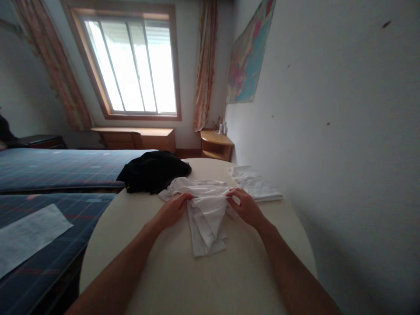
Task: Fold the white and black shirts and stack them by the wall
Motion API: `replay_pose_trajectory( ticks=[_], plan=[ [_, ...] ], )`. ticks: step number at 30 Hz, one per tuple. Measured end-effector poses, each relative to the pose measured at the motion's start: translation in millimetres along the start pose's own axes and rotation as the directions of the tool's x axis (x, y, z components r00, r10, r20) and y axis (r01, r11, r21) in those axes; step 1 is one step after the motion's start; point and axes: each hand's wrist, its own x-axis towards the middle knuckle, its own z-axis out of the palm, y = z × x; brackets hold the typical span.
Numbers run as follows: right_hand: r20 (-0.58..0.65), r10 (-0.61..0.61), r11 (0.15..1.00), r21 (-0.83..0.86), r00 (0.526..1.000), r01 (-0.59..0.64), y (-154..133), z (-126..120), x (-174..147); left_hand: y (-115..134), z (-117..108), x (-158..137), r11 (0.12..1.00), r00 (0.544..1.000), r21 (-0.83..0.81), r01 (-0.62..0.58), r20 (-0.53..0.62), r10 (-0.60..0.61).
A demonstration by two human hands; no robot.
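Observation:
A crumpled white garment (207, 214) lies on the pale round table (197, 284) in front of me, one part hanging toward me in folds. My left hand (173, 210) pinches its left edge between thumb and fingers. On the opposite edge, my right hand (244, 206) pinches the cloth too, with a small gap showing between thumb and forefinger. Between both hands the fabric is drawn into a roughly straight fold. Its exact kind cannot be made out from these folds.
Behind my left hand is a heap of black cloth (154, 169). A folded white cloth (254, 181) lies at the back right, near the wall (344, 166). Left of the table are plaid mattresses (65, 168), one with a paper sheet (33, 236). A corner shelf (216, 138) stands beyond.

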Motion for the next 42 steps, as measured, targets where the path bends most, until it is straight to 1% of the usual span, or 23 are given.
replay_pose_trajectory(
  ticks=[2, 4, 6, 8, 10, 11, 14, 17, 20, 22, 24, 25, 27, 28, 30, 31, 33, 35, 36, 37, 39, 40, 42],
  plan=[
    [-0.164, 0.074, 0.997, 0.004, 0.984, -0.074, 10, -11, 0, -3, 0, -1, 0.999, 0.999, 0.022, 0.048, 0.009, -0.048],
    [-0.283, 0.181, 0.982, 0.003, 0.942, -0.188, 23, -20, 0, -5, 2, -2, 0.995, 0.996, 0.054, 0.086, 0.009, -0.086],
    [-0.332, 0.264, 0.960, -0.005, 0.906, -0.281, 35, -25, -2, -6, 2, -2, 0.993, 0.997, 0.089, 0.083, -0.008, -0.083],
    [-0.338, 0.305, 0.943, -0.023, 0.890, -0.332, 42, -25, -4, -4, 1, -1, 0.992, 0.999, 0.124, 0.023, -0.027, -0.020],
    [-0.324, 0.298, 0.943, -0.043, 0.898, -0.329, 41, -22, -5, 3, -1, -1, 0.988, 0.998, 0.139, -0.064, -0.021, 0.067],
    [-0.303, 0.273, 0.952, -0.052, 0.913, -0.302, 39, -19, -5, 8, -3, -1, 0.986, 0.995, 0.129, -0.104, 0.003, 0.104],
    [-0.163, 0.122, 0.987, -0.088, 0.979, -0.137, 24, -7, -5, 25, -7, -3, 0.987, 0.977, 0.051, -0.152, 0.159, 0.142],
    [-0.014, 0.031, 0.992, -0.126, 0.999, -0.032, 11, 6, -4, 37, -5, -5, 0.988, 0.938, 0.014, -0.157, 0.315, 0.145],
    [0.032, 0.067, 0.989, -0.132, 0.997, -0.062, 7, 10, -3, 36, 1, -5, 0.989, 0.926, 0.013, -0.146, 0.353, 0.132],
    [-0.024, 0.122, 0.988, -0.096, 0.992, -0.124, 9, 5, -2, 29, 3, -4, 0.993, 0.935, 0.032, -0.113, 0.342, 0.095],
    [-0.156, 0.192, 0.979, -0.035, 0.969, -0.200, 14, -4, 0, 19, 0, -2, 0.996, 0.956, 0.069, -0.064, 0.289, 0.042],
    [-0.233, 0.229, 0.972, 0.006, 0.945, -0.234, 16, -9, 1, 14, -3, -2, 0.995, 0.972, 0.096, -0.036, 0.236, 0.012],
    [-0.360, 0.300, 0.954, 0.100, 0.883, -0.284, 22, -19, 1, 2, -12, 0, 0.987, 0.996, 0.152, 0.043, 0.075, -0.055],
    [-0.402, 0.334, 0.943, 0.152, 0.853, -0.298, 24, -23, 2, -4, -17, 1, 0.980, 0.996, 0.177, 0.094, -0.016, -0.093],
    [-0.443, 0.388, 0.919, 0.252, 0.808, -0.303, 29, -28, 3, -14, -25, 2, 0.958, 0.971, 0.201, 0.203, -0.169, -0.170],
    [-0.448, 0.402, 0.910, 0.292, 0.799, -0.294, 30, -29, 3, -17, -28, 3, 0.947, 0.953, 0.204, 0.249, -0.228, -0.202],
    [-0.429, 0.404, 0.899, 0.350, 0.808, -0.264, 33, -27, 4, -20, -30, 3, 0.933, 0.924, 0.204, 0.295, -0.311, -0.224],
    [-0.384, 0.395, 0.888, 0.392, 0.835, -0.240, 34, -23, 4, -15, -27, 4, 0.946, 0.921, 0.192, 0.262, -0.342, -0.186],
    [-0.360, 0.394, 0.881, 0.409, 0.846, -0.236, 34, -21, 4, -9, -25, 3, 0.960, 0.936, 0.183, 0.212, -0.322, -0.145],
    [-0.341, 0.394, 0.875, 0.425, 0.854, -0.234, 34, -19, 4, -2, -22, 3, 0.975, 0.959, 0.172, 0.143, -0.268, -0.093],
    [-0.319, 0.391, 0.868, 0.439, 0.864, -0.231, 33, -16, 4, 15, -16, 1, 0.990, 0.996, 0.141, -0.011, -0.086, 0.024],
    [-0.310, 0.384, 0.873, 0.428, 0.870, -0.233, 31, -16, 4, 24, -12, 0, 0.989, 0.997, 0.125, -0.074, 0.022, 0.072],
    [-0.280, 0.369, 0.891, 0.379, 0.886, -0.251, 29, -17, 3, 39, -5, -2, 0.983, 0.974, 0.104, -0.152, 0.186, 0.131]
  ],
)
